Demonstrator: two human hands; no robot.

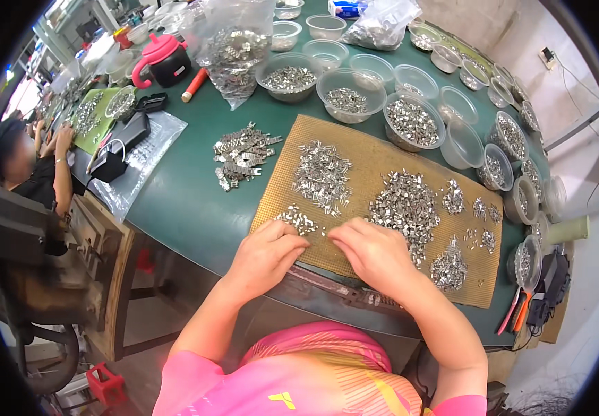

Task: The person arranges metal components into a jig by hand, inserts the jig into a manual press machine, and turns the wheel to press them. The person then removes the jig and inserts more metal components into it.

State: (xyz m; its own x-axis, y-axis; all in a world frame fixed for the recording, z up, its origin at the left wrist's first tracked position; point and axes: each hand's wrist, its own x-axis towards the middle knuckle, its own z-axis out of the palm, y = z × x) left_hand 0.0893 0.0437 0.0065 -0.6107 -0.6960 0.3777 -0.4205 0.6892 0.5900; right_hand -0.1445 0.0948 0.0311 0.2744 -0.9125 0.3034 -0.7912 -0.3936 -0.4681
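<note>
Nearest the cam there's a pink/orange shirt [313, 360], bare forearms coming up from both sides w/ elbows out, angled in twd each other. Left hand [266, 255] is over the near edge of a tan textured board [367, 154], wrist bent a bit, fingers curled twd the middle; right hand [372, 251] mirrors it just across, knuckles up, fingertips pointing left. Hands are apart w/ a small gap btwn; thumbs + fingers look drawn in, but tbh can't tell if either's pinching a part. The pile of small pale metal bits [299, 220] is on the board right by the left hand's fingers, a few strays btwn the hands. Just past the right hand is a big pile of squarish metal pieces [407, 204], w/ another silver heap [450, 267] off to its right. Further up, a pile of thin slivers [321, 177] on the board's left half. Pliers [523, 310] w/ orange handles lie off the board's right side. Linked metal strips [242, 156] sit left of the board on the green bench [181, 184]. Behind: tubs of parts [414, 123], clear bag [235, 52], black mug w/ red lid [165, 62].
</note>
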